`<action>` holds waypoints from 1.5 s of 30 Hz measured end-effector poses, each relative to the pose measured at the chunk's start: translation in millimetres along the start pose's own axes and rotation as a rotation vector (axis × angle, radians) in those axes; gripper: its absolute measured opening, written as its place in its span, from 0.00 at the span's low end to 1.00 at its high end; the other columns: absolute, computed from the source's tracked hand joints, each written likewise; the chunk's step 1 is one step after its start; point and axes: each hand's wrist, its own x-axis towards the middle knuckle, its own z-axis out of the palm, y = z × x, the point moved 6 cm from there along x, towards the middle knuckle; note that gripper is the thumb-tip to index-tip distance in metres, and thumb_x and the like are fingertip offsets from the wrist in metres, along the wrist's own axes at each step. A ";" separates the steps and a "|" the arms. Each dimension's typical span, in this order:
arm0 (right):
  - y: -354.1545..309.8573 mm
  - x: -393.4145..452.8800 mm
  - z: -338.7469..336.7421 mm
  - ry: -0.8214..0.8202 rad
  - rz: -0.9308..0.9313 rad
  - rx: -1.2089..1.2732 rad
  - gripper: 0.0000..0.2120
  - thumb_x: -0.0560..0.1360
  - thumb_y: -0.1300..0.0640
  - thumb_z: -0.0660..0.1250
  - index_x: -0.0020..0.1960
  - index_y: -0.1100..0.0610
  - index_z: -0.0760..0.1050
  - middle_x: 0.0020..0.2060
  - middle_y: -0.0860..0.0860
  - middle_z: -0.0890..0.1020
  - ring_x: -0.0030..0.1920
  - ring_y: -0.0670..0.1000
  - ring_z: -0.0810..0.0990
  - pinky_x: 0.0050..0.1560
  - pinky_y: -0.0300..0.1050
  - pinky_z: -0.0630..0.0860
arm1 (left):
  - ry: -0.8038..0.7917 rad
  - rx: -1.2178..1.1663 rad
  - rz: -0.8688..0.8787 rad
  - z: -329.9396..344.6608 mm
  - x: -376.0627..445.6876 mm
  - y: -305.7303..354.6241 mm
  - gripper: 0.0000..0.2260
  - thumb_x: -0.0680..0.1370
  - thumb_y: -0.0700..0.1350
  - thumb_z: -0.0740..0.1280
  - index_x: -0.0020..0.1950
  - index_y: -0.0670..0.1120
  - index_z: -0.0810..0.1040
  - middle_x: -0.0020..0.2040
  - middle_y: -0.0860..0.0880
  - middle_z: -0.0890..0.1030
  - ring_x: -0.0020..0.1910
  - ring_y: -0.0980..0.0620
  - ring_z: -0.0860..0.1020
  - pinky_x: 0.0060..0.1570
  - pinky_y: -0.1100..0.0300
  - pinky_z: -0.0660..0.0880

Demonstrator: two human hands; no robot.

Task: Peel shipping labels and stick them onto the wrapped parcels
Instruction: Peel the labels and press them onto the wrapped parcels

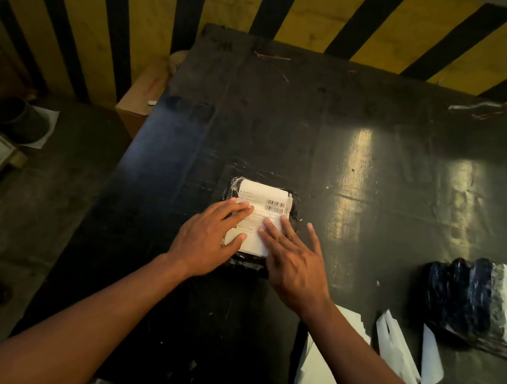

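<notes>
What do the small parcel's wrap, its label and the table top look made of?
Parcel: black plastic film, seemingly; its crinkled edges glint. Label: matte white paper with printed barcodes, pressed flat by the left hand and right hand. Table: dark, glossy, scuffed surface with streaky light reflections; material unclear.

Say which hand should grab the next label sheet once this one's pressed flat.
Right, probably. The loose white sheets lie near the table's near right edge, beside the right hand. The left hand, flat on the label, would have to cross over.
</notes>
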 end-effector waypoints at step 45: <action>-7.1 -11.5 21.9 0.087 0.088 0.108 0.24 0.86 0.47 0.50 0.81 0.49 0.61 0.80 0.45 0.62 0.83 0.51 0.54 0.78 0.60 0.63 | -0.079 0.280 0.080 15.8 -60.8 7.1 0.36 0.81 0.58 0.59 0.85 0.51 0.47 0.85 0.51 0.49 0.84 0.51 0.41 0.81 0.45 0.40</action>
